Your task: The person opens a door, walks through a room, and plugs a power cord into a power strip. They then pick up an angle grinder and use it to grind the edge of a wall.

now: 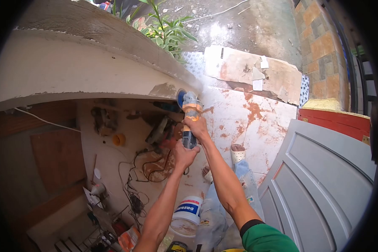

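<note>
An angle grinder (pixel 192 110) with an orange and grey body is held out ahead of me, its head pointing away. Its blue disc (pixel 181 98) meets the lower edge of the plastered wall (pixel 101 71), beside a rough grey patch (pixel 164 89). My right hand (pixel 196 127) wraps around the middle of the grinder's body. Behind it, my left hand (pixel 185 154) grips the dark rear end of the tool. Pale dust hangs around the disc.
A grey panelled door (pixel 319 180) stands open at the right. Cardboard (pixel 252 71) lies across the threshold. Near my feet is a white bucket (pixel 187 214). Tangled cables (pixel 134 185) and tools cover the floor at left. A leafy plant (pixel 166 33) grows beyond the wall.
</note>
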`<state>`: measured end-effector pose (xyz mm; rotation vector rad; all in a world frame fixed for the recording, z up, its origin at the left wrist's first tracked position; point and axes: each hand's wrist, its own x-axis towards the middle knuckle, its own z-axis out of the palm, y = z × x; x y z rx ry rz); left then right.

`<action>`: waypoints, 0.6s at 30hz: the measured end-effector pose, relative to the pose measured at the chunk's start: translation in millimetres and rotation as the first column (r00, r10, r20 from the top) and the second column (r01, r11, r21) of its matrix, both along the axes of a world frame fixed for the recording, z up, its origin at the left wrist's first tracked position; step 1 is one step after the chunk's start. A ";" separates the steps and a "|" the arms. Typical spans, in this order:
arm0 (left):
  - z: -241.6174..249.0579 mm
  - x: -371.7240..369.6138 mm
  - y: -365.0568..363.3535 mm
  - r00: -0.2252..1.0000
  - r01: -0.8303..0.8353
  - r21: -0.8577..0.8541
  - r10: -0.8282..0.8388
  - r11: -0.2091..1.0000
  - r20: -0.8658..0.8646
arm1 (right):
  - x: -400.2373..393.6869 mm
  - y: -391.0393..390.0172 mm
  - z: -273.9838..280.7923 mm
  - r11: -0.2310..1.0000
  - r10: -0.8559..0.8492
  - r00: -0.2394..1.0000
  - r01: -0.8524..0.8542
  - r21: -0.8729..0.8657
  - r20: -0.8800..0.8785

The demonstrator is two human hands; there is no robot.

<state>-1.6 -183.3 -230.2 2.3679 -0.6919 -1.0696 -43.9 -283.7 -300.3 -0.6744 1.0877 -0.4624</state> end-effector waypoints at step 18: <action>81.7 -6.6 21.9 0.984 -0.017 -0.197 0.052 0.980 0.171 | 0.4 3.5 118.7 0.973 0.025 0.997 -0.006 -0.233 0.079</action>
